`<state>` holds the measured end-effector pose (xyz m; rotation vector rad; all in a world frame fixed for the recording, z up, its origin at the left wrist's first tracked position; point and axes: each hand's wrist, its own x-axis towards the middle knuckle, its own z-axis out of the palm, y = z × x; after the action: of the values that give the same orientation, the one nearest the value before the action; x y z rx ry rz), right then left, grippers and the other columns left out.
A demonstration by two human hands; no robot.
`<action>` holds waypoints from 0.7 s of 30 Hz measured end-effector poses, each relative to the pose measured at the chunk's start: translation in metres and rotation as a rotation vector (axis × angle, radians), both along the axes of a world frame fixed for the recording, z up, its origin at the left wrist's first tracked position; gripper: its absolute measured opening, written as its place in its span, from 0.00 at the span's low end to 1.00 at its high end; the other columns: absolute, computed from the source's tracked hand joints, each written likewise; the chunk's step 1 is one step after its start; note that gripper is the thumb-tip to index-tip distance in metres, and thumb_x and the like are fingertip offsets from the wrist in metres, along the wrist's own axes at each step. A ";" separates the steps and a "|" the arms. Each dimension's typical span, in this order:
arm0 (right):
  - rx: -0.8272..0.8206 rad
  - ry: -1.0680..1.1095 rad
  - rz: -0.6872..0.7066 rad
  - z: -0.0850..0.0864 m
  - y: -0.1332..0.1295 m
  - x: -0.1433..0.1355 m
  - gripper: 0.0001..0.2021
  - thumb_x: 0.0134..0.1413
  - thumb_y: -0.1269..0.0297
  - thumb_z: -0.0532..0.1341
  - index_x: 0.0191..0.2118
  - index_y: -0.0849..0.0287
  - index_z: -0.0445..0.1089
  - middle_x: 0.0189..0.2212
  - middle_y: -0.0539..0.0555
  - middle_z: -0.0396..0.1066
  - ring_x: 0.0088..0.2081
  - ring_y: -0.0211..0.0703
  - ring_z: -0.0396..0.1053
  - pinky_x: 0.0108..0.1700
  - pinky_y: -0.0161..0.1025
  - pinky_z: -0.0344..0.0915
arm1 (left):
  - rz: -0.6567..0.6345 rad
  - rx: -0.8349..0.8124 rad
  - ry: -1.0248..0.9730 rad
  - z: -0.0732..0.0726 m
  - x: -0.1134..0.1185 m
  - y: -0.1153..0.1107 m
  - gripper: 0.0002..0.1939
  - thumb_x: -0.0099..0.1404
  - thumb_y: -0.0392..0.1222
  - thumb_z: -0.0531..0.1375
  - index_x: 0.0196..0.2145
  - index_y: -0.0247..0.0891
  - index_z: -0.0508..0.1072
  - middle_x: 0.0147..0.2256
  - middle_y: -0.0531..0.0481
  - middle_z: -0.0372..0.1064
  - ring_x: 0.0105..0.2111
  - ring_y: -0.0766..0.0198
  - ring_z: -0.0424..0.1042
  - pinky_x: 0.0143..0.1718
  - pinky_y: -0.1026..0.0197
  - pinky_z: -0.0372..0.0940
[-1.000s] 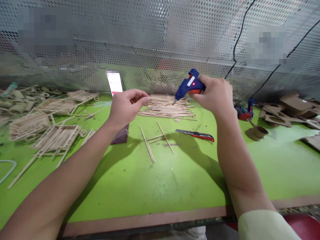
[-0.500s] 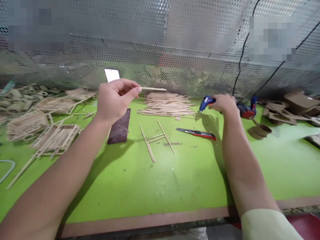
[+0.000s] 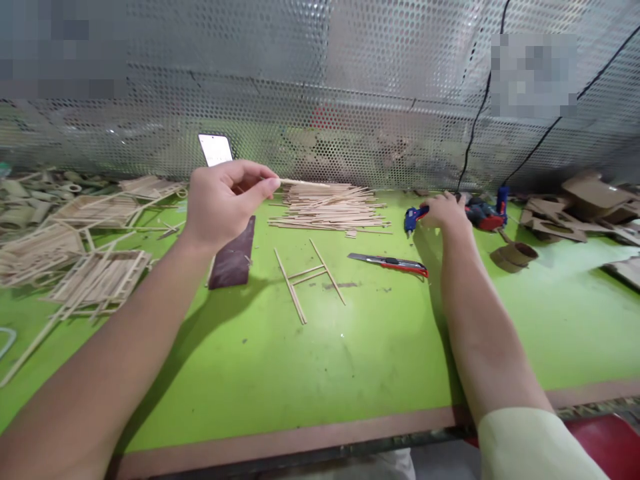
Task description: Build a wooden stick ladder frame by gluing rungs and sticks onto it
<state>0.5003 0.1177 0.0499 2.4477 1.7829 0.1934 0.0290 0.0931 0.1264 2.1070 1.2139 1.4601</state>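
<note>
My left hand (image 3: 225,203) pinches one end of a thin wooden stick (image 3: 300,182), raised above the green table; its far end overlaps the stick pile (image 3: 330,208). At the back right, my right hand (image 3: 445,212) is closed around a blue glue gun (image 3: 415,219), nozzle pointing down; its handle is mostly hidden by the fingers. Between my arms lies a small H-shaped frame of sticks (image 3: 307,273), flat on the table. Right of it is a red and black utility knife (image 3: 393,263) with its blade out.
A dark brown strip (image 3: 233,260) and a propped phone (image 3: 216,148) are near my left hand. Stick-built trays (image 3: 100,277) and bamboo rings (image 3: 23,207) crowd the left. A red and blue power tool (image 3: 485,217), a cardboard ring (image 3: 515,257) and cardboard scraps (image 3: 555,220) are on the right.
The glue gun has moved slightly right and down, and its nozzle has turned to point more steeply down. The stick in my left hand has come down slightly. The view has shifted a little.
</note>
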 end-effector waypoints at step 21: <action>0.222 0.830 0.636 0.051 -0.075 -0.161 0.14 0.70 0.59 0.58 0.37 0.57 0.79 0.35 0.54 0.82 0.37 0.46 0.76 0.44 0.44 0.70 | -0.245 -0.215 -0.005 -0.023 -0.009 -0.038 0.12 0.65 0.54 0.71 0.37 0.44 0.88 0.31 0.48 0.83 0.28 0.61 0.76 0.30 0.60 0.72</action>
<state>0.3396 0.0424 0.1007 2.1297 2.9765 -0.7231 0.0199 0.0549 0.1029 2.0217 1.0180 1.1739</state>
